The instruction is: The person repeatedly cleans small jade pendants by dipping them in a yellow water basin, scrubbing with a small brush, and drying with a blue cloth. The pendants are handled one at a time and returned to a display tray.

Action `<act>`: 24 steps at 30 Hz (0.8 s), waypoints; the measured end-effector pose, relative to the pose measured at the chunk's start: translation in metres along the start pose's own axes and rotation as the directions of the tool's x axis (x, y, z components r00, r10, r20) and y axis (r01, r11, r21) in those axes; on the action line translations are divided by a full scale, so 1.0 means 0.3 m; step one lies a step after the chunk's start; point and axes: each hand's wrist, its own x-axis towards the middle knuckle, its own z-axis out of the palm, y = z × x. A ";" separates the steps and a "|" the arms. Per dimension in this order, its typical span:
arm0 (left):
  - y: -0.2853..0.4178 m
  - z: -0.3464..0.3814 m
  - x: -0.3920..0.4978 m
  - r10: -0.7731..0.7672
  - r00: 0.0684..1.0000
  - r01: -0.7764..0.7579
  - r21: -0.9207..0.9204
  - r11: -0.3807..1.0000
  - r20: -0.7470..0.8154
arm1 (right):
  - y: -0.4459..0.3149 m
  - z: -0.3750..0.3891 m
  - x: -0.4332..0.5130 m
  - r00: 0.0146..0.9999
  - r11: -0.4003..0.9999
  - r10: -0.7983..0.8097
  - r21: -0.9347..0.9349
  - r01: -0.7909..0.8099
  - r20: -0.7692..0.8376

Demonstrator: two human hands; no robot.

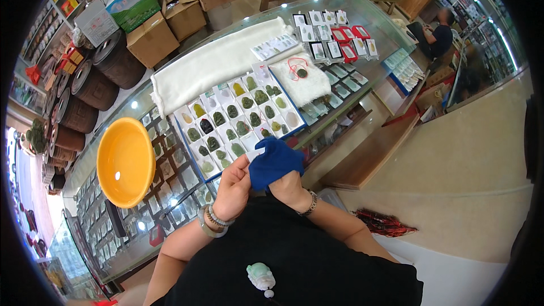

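My left hand [233, 187] pinches a small white card or tag [256, 154] between thumb and fingers. A blue cloth [276, 162] is in my right hand [291, 189], bunched against the white piece; whether the cloth covers anything else is hidden. Just beyond both hands lies a blue-edged tray [302, 120] with rows of carved stone pendants, mostly green, in white compartments. One black pendant [206, 126] sits among them. Right of the tray, a dark round pendant [302, 73] on a red cord rests on a fluffy white cloth [316, 89].
A yellow plastic basin [126, 162] stands on the glass display counter [369, 12] at left. A rolled white cloth [212, 59] lies behind the tray. Boxed pendants [325, 34] stand farther right. Cardboard boxes [153, 40] are beyond the counter. A person [437, 34] sits at far right.
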 end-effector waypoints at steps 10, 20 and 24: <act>0.041 -0.006 -0.054 0.266 0.956 -0.234 0.227 0.945 -0.127 | -0.038 0.096 0.182 0.995 0.984 0.087 0.151 -0.093 0.050; 0.153 -0.083 -0.165 0.114 0.972 -0.126 -0.045 0.991 -0.204 | 0.102 0.177 0.167 0.765 0.533 0.598 0.593 -0.603 0.240; 0.188 -0.105 -0.207 0.033 0.951 -0.024 0.033 0.999 -0.306 | 0.108 0.137 0.179 0.631 0.338 0.521 0.540 -0.770 0.574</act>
